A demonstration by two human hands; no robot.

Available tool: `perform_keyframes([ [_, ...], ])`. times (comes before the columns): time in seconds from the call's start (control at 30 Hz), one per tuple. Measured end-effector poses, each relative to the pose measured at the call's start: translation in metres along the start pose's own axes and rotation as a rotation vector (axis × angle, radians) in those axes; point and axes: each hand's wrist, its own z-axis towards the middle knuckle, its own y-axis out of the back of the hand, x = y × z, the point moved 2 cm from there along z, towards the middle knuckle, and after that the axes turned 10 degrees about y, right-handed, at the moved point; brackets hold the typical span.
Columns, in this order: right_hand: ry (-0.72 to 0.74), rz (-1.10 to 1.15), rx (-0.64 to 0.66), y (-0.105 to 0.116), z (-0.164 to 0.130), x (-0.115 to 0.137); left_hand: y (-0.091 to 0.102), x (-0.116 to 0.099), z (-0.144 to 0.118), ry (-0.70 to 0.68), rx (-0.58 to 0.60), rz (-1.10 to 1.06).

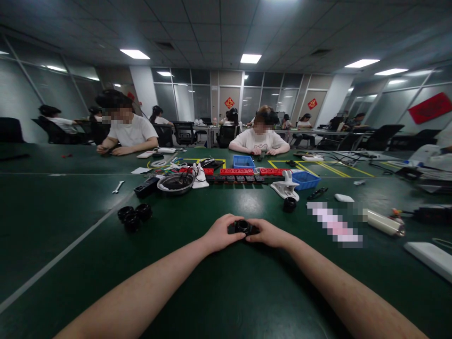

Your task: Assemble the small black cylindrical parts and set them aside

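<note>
A small black round-topped plastic part (243, 228) at frame centre was gripped between the left hand (221, 233) and right hand (270, 234). Three black rings (134, 216) were counted left of centre. Two blue plastic trays (243, 162) were noted beyond; contents indiscernible.

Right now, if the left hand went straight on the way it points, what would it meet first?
The left hand points right, at the small black round part it already grips; beyond that, the right hand.

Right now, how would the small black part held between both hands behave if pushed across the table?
The black part looks rigid and compact, so probably stiff and light. Its round centre suggests it might roll if tipped. Both hands, left and right, pinch it.
</note>
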Motion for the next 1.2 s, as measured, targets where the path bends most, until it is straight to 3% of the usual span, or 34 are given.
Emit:
perform_keyframes([
  [0.23,-0.038,-0.027,-0.051,0.0,0.001,-0.004,-0.001,-0.001,0.0,0.028,-0.02,-0.016],
  [0.53,-0.229,-0.512,-0.286,-0.018,0.007,0.007,-0.007,-0.001,-0.002,0.186,-0.191,-0.012],
  [0.8,0.03,-0.21,-0.101,-0.004,-0.001,0.015,-0.001,-0.001,-0.002,0.033,-0.033,-0.032],
  [1.03,0.025,-0.087,0.005,-0.001,-0.002,0.008,0.002,-0.003,-0.002,0.038,0.038,-0.061],
  [1.2,0.01,-0.061,-0.006,-0.001,-0.001,0.003,0.001,-0.001,-0.001,0.045,0.045,-0.065],
])
